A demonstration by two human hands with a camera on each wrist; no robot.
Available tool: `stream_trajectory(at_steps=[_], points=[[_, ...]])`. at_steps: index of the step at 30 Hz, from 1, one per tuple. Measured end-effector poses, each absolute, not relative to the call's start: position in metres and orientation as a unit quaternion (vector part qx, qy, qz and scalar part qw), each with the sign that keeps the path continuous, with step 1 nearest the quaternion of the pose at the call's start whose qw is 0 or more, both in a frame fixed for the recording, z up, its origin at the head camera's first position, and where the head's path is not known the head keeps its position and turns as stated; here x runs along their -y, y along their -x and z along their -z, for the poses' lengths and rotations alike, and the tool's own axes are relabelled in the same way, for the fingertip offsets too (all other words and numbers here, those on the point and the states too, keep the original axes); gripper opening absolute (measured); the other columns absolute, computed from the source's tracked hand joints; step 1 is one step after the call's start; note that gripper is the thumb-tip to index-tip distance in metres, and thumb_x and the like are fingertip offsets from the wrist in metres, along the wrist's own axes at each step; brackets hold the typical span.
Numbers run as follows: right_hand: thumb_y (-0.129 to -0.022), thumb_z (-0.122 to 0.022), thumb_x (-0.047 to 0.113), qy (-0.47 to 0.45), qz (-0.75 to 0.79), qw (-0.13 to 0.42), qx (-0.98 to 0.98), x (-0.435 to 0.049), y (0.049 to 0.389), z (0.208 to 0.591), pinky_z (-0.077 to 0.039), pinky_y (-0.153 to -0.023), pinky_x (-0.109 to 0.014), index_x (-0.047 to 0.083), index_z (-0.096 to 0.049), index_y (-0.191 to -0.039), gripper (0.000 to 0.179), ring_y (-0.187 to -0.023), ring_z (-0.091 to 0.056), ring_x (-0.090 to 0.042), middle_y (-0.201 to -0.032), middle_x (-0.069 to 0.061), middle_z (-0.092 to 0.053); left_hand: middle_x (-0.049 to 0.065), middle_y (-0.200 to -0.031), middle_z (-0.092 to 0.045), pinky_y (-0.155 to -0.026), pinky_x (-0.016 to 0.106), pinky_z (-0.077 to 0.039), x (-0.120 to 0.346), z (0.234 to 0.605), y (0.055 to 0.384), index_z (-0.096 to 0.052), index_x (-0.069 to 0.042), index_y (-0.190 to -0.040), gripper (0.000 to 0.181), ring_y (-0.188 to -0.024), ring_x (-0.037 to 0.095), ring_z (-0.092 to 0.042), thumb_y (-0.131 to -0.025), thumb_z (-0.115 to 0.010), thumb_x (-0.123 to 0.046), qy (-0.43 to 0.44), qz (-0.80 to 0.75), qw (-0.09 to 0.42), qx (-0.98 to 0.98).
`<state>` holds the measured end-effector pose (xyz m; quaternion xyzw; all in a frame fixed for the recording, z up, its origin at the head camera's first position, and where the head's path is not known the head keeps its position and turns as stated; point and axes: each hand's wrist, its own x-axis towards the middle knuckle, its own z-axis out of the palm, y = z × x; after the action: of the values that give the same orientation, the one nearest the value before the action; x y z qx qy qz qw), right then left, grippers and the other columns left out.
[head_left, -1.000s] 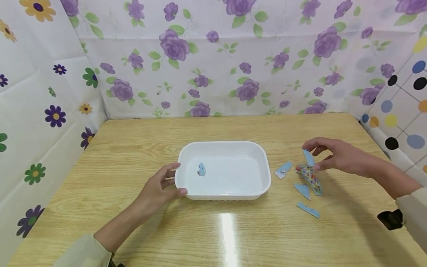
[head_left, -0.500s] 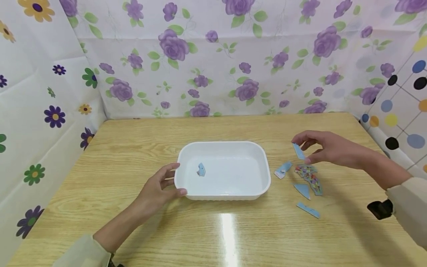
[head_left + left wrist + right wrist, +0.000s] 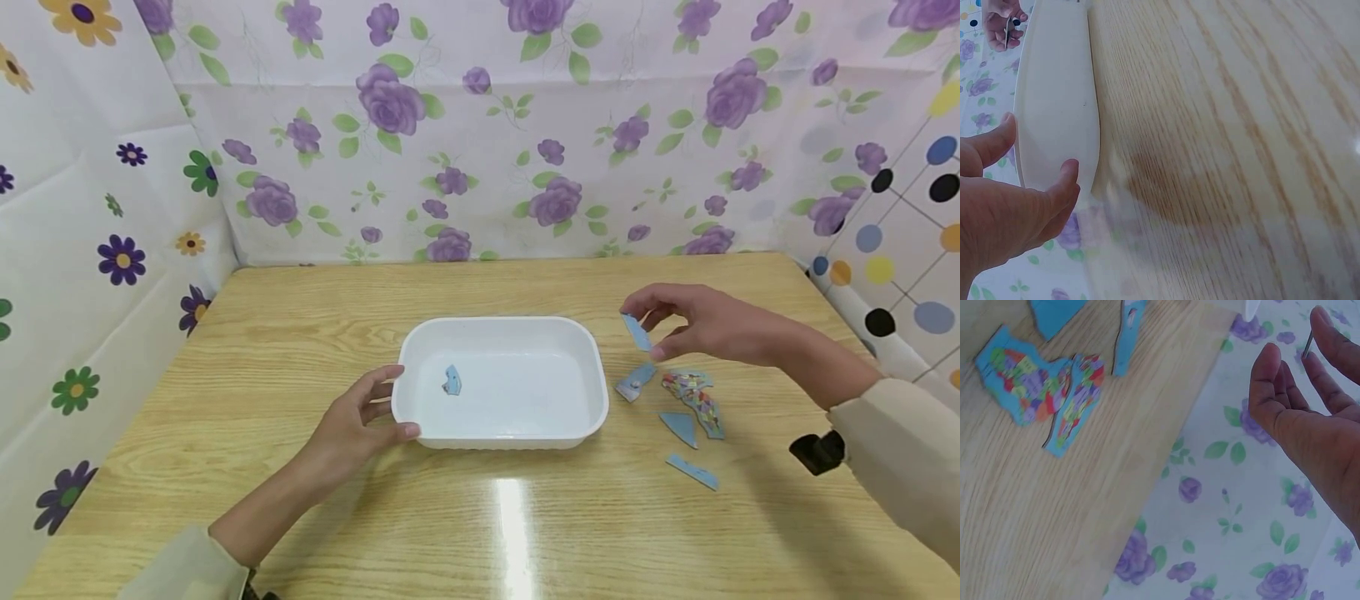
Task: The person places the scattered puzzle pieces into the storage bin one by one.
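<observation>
Right hand (image 3: 693, 321): thumb and fingertips pinch a flat blue piece (image 3: 637, 332) by its ends, the rest of the fingers bent. Held piece is off the table (image 3: 322, 317), just outside the right end of a white tub (image 3: 525, 396); from the right wrist it shows nearly edge-on.

Left hand (image 3: 352, 427): grips the tub at its left end, thumb at the near corner of the rim, fingers apart from the thumb and against the end wall.

Inside the tub, toward the left: one small blue scrap (image 3: 453, 381), lying flat.

Right of the tub, on the table: a blue-and-white slip (image 3: 636, 382) near the wall; then two multicoloured bits (image 3: 707, 414), side against side; a blue triangle (image 3: 680, 428) just beside them; a narrow strip (image 3: 692, 472) nearest the person.

Behind: white cloth (image 3: 465, 125), purple flowers. Both sleeves (image 3: 896, 450) pale.
</observation>
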<state>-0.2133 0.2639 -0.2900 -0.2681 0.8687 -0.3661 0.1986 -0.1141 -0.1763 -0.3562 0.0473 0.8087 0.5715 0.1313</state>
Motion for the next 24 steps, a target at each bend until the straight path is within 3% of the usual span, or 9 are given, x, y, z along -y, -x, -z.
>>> stream_trajectory(at_steps=[15, 24], points=[[-0.088, -0.071, 0.015, 0.292, 0.369, 0.208, -0.858, -0.230, 0.223, 0.285, -0.048, -0.093, -0.046, 0.020, -0.049, -0.133, 0.051, -0.118, -0.050, -0.024, -0.130, -0.003, -0.051, 0.015, -0.141, -0.044, -0.096, 0.037, -0.050, 0.177, 0.355, 0.114, -0.031, -0.015, -0.148, 0.080, -0.132, 0.033, -0.044, -0.083, -0.077, -0.023, -0.046, -0.571, 0.131, -0.809], [-0.086, -0.073, 0.012, 0.307, 0.376, 0.224, -0.845, -0.207, 0.231, 0.284, -0.051, -0.089, -0.040, 0.020, -0.052, -0.130, 0.050, -0.116, -0.052, -0.024, -0.129, -0.006, -0.054, 0.014, -0.140, -0.045, -0.097, 0.039, -0.049, 0.175, 0.354, 0.114, -0.032, -0.016, -0.148, 0.079, -0.132, 0.032, -0.044, -0.083, -0.077, -0.024, -0.042, -0.566, 0.131, -0.813]])
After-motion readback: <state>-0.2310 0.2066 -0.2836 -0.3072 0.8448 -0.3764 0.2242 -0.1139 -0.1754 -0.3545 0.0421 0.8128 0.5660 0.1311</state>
